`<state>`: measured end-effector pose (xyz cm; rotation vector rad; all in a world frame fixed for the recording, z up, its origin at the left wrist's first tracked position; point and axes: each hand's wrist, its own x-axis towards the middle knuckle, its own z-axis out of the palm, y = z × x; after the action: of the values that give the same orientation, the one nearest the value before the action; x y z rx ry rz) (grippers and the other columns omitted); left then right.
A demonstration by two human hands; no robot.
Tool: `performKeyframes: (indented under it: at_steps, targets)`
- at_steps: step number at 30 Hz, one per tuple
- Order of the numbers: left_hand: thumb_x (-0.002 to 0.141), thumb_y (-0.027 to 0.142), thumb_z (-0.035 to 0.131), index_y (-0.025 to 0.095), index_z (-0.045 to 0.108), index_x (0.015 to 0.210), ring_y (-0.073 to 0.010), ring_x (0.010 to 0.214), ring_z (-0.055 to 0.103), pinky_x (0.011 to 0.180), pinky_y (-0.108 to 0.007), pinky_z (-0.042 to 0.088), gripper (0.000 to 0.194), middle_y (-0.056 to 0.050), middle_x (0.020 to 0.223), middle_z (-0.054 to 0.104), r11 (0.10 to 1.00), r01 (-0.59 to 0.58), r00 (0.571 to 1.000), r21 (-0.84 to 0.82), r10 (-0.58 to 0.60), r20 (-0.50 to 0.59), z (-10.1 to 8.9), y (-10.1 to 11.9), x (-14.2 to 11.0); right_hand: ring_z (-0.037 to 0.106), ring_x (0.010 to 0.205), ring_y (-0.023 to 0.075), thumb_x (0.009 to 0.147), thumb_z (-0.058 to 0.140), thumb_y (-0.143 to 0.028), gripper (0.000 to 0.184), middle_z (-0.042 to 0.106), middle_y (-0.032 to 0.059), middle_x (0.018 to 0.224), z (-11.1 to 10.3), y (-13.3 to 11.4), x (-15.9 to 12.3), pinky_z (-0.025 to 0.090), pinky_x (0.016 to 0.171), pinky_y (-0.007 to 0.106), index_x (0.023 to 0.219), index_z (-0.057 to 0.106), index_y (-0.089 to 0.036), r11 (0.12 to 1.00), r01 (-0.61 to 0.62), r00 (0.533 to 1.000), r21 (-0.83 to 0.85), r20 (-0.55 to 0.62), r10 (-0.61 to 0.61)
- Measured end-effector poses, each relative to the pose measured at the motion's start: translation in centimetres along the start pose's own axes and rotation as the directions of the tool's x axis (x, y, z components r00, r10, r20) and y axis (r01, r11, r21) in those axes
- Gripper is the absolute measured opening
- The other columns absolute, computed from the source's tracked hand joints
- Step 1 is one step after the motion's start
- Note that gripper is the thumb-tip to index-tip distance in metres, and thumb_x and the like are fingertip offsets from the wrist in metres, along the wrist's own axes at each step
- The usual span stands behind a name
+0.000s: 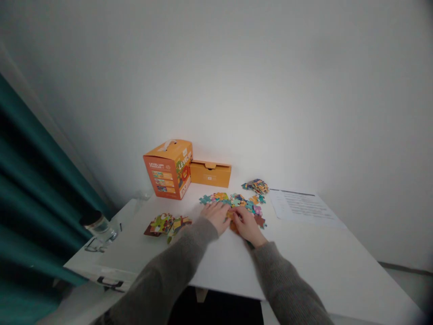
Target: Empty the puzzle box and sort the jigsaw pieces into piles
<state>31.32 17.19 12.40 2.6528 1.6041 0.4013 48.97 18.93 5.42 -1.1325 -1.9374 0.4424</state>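
Observation:
My left hand [215,215] lies flat over the near left part of a spread of colourful jigsaw puzzle pieces [237,201], fingers stretched out. Close beside it, my right hand [247,223] has thumb and fingers pinched on an orange puzzle piece [230,215], partly hidden by the fingers. To the right of that hand lie a brown piece [260,220] and a pink-purple piece [257,211]. Both hands cover some of the pieces, so which ones are joined there I cannot tell.
A pile of larger puzzle pieces [165,225] lies at left, a smaller pile [257,185] at the back. An orange puzzle box [165,174] and a yellow-orange carton [210,174] stand near the wall. Printed sheets [304,207] lie right; a dark-lidded glass jar [100,225] stands left.

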Motion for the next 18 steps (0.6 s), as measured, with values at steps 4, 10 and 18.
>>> performKeyframes:
  at_steps: [4,10,18]
  targets:
    - [0.093,0.037,0.046,0.023,0.057,0.119,-0.0244,0.117,0.056,0.098,-0.036,0.043,0.032,-0.008,0.122,0.065,0.986,0.102,0.959,0.134,-0.134,0.250,-2.6,-5.3,4.6,0.062,0.094,0.0217,0.093,0.044,-0.022,0.022,0.069,0.0079,0.099,0.3,-0.2,-0.2,0.047,0.087,0.035,0.100,0.065,-0.019,1.000,-0.006,0.999,0.013,0.046,0.005]
    - [0.080,0.040,0.065,0.020,0.059,0.123,-0.0297,0.112,0.063,0.094,-0.040,0.047,0.048,-0.015,0.128,0.064,0.958,0.166,0.872,0.234,-0.254,0.418,-1.4,-11.4,7.8,0.063,0.095,0.0224,0.094,0.044,-0.026,0.024,0.070,0.0079,0.100,0.2,0.1,-0.3,0.047,0.088,0.036,0.099,0.066,-0.019,0.999,-0.035,0.998,0.005,0.056,0.034]
    - [0.075,0.045,0.069,0.016,0.054,0.128,-0.0317,0.107,0.065,0.088,-0.041,0.051,0.062,-0.018,0.122,0.066,0.960,0.182,0.841,0.213,-0.264,0.472,1.3,-12.3,8.1,0.063,0.093,0.0213,0.092,0.044,-0.023,0.024,0.070,0.0075,0.100,0.0,-0.2,-0.1,0.047,0.087,0.034,0.099,0.067,-0.018,0.999,-0.046,0.997,0.007,0.059,0.046]
